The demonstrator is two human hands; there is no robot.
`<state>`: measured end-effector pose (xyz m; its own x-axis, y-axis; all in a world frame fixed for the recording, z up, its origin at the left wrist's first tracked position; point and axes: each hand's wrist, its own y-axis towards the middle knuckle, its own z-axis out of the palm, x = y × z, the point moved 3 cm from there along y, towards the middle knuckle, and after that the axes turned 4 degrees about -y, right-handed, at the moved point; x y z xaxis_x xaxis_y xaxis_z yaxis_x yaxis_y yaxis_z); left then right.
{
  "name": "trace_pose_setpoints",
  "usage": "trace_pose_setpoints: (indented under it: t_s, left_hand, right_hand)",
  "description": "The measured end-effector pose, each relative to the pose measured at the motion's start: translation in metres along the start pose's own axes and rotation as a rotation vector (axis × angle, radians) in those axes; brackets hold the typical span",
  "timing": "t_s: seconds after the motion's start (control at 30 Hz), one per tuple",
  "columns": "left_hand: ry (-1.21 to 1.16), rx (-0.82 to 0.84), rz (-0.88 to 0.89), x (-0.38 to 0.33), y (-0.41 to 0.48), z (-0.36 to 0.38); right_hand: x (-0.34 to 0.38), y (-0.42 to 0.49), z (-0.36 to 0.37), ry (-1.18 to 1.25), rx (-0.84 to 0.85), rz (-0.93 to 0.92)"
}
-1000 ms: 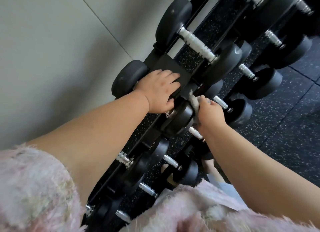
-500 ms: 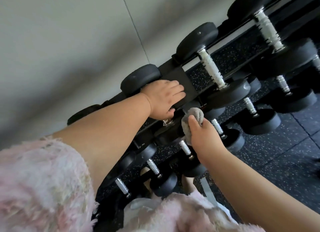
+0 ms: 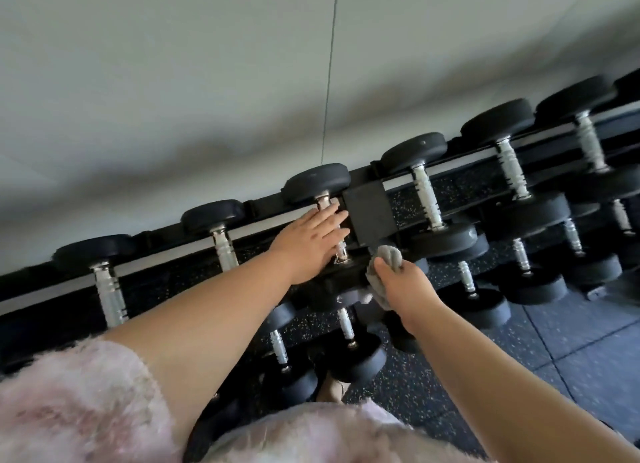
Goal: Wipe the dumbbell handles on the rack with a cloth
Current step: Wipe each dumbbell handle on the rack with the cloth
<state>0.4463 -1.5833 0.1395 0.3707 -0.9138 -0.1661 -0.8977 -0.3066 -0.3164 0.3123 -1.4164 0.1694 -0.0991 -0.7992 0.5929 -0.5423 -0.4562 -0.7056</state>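
— At the far left of the rack (image 3: 367, 216), what do you see?

— Top tier, a dumbbell with a black head and a ribbed metal handle (image 3: 109, 296), then a second one (image 3: 225, 244) just to its right. Both handles are bare, nothing touching them. A fuzzy pink sleeve (image 3: 69, 403) fills the lower left corner.

— And the left hand (image 3: 308, 242)?

— Spread flat, fingers straight and close together, palm lying on the handle of the third dumbbell (image 3: 327, 204). It grips nothing; only the top and bottom of that handle show past the hand.

— Where is the cloth (image 3: 384, 272)?

— Bunched up grey in the right hand (image 3: 403, 282), which is closed around it, thumb on top. It sits just right of the left hand, in front of the rack's black upright bracket, near the lower end of that third handle. Whether it touches metal, I cannot tell.

— Further right?

— More dumbbells on the top tier (image 3: 427, 199), smaller ones on tiers below, speckled dark floor (image 3: 571, 351) beneath.
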Motion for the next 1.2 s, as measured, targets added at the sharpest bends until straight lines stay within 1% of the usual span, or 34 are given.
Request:
trace_pose_setpoints:
  t_s: [0.07,0.2,0.33,0.47,0.53,0.63,0.7,0.77,0.8,0.83,0.87,0.93,0.97,1.0,1.03,1.1,1.2]
  left_hand:
    - [-0.080,0.013,-0.042,0.004,-0.012,-0.006]
    - [-0.152,0.010,-0.173,0.010,-0.039,-0.013]
    - [-0.200,-0.066,-0.367,0.021,-0.074,-0.001]
    - [-0.276,-0.146,-0.582,0.018,-0.091,0.016]
    - [-0.441,-0.194,-0.671,0.001,-0.084,0.013]
    - [-0.720,-0.216,-0.799,-0.036,-0.052,0.002]
    - [-0.905,-0.211,-0.895,-0.063,-0.029,0.002]
    - [-1.042,-0.245,-1.027,-0.084,-0.013,0.008]
    - [-1.081,-0.289,-1.102,-0.090,-0.007,0.011]
    - [-1.097,-0.328,-1.165,-0.093,-0.002,0.013]
    - [-1.088,-0.349,-1.209,-0.095,0.002,0.014]
    - [-1.043,-0.360,-1.242,-0.094,0.005,0.017]
    - [-1.041,-0.368,-1.247,-0.094,0.005,0.017]
    - [-1.048,-0.375,-1.249,-0.093,0.003,0.017]
    - [-1.050,-0.379,-1.253,-0.093,0.002,0.018]
    - [-1.051,-0.374,-1.268,-0.094,0.002,0.019]
    - [-1.099,-0.372,-1.318,-0.094,0.008,0.017]
  right_hand:
    - [0.021,-0.007,-0.007,-0.232,-0.056,-0.100]
    - [0.071,-0.013,-0.010,-0.313,-0.093,-0.285]
    - [0.120,-0.004,-0.005,-0.389,-0.094,-0.486]
    - [0.162,0.025,0.030,-0.640,-0.010,-0.749]
    - [0.177,0.039,0.052,-0.760,-0.004,-0.915]
    - [0.188,0.053,0.073,-0.956,0.026,-1.088]
    - [0.191,0.057,0.075,-1.063,0.062,-1.223]
    - [0.189,0.065,0.068,-1.232,0.089,-1.368]
    - [0.189,0.072,0.062,-1.287,0.110,-1.401]
    - [0.189,0.081,0.055,-1.292,0.145,-1.384]
    - [0.191,0.088,0.047,-1.247,0.172,-1.312]
    - [0.195,0.104,0.033,-1.100,0.222,-1.057]
    - [0.195,0.111,0.027,-1.040,0.228,-0.964]
    - [0.194,0.114,0.024,-1.005,0.221,-0.920]
    - [0.193,0.116,0.023,-0.992,0.206,-0.924]
    - [0.193,0.110,0.031,-0.988,0.203,-0.998]
    - [0.204,0.083,0.056,-1.042,0.247,-1.222]
